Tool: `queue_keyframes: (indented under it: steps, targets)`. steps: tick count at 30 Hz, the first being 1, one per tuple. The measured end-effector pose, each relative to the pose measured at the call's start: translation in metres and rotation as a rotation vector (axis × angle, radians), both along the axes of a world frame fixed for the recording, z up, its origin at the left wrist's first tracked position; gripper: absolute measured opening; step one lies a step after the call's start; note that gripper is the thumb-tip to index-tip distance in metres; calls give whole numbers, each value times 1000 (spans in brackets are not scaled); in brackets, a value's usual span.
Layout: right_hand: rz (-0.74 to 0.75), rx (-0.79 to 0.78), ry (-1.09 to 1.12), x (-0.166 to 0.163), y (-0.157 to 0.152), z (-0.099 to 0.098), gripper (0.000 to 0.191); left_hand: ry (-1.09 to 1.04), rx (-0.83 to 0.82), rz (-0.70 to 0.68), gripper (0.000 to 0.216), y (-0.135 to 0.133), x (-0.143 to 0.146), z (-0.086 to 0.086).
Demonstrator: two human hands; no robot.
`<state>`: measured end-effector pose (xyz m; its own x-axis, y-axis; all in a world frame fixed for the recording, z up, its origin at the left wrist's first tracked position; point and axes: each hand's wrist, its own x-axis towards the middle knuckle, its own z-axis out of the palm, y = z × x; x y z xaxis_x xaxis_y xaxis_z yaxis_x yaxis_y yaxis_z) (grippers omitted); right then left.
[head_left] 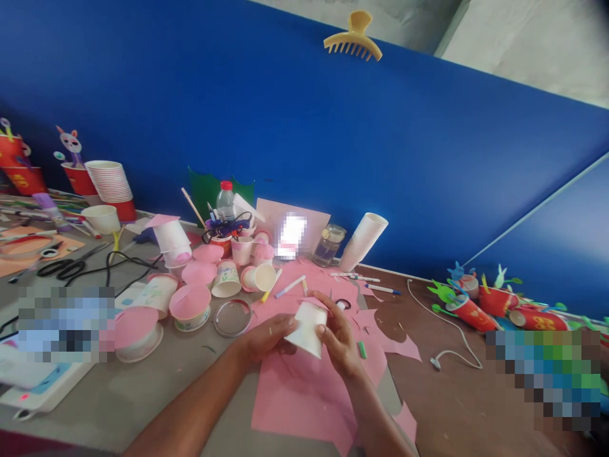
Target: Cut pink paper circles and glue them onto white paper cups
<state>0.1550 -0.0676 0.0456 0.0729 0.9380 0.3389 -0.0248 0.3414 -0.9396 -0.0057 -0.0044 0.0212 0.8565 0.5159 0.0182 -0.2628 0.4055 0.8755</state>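
A white paper cup point(308, 330) is held between my two hands, above a large sheet of pink paper point(304, 406). At its left edge, the thumb and fingers of my left hand point(269, 336) pinch it. My right hand point(340, 343) grips the other side, thumb on the cup's face and fingers curled behind. A bit of pink paper shows at the cup's upper end by my right fingers. Beside my right hand lie a small green piece point(362, 350) and a roll of tape point(343, 304). A ring of clear tape point(233, 317) rests left of my left hand.
Several cups with pink discs point(190, 301) crowd the left side. Scissors point(71, 263) and a black cable lie farther left. Behind stand a lit phone point(291, 235), a glass jar point(329, 245) and a leaning cup stack point(364, 241). A white cable point(469, 343) and red decorated cups point(497, 301) are at right.
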Motion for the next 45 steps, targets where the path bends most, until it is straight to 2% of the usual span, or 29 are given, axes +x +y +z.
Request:
queue_keyframes:
  steps: [6, 10, 13, 18, 23, 29, 37, 41, 45]
  targets:
    - [27, -15, 25, 0, 0, -1, 49, -11, -15, -12, 46, 0, 0, -1]
    - [-29, 73, 31, -2, 2, -4, 60, -27, -10, 24, 47, 0, 1, 0]
    - [-42, 127, 74, -5, 5, -9, 66, -31, 9, 147, 47, 1, 3, 5]
    - [-33, 62, 43, -10, 7, -18, 72, -19, 134, 408, 47, 8, 7, 8]
    - [-46, 6, -90, -12, 7, -26, 71, 11, 125, 524, 39, 12, 8, 0]
    - [-126, -18, -206, -13, 12, -37, 67, -31, -32, 509, 48, 11, 8, 4]
    - [-141, -45, -181, -16, 15, -37, 58, -102, -169, 467, 47, 11, 9, 8]
    - [-132, -64, -172, -17, 16, -35, 48, -94, -107, 459, 47, 10, 9, 9]
    - [-163, -53, -157, -17, 17, -34, 44, 47, 139, 527, 42, 7, 8, 10]
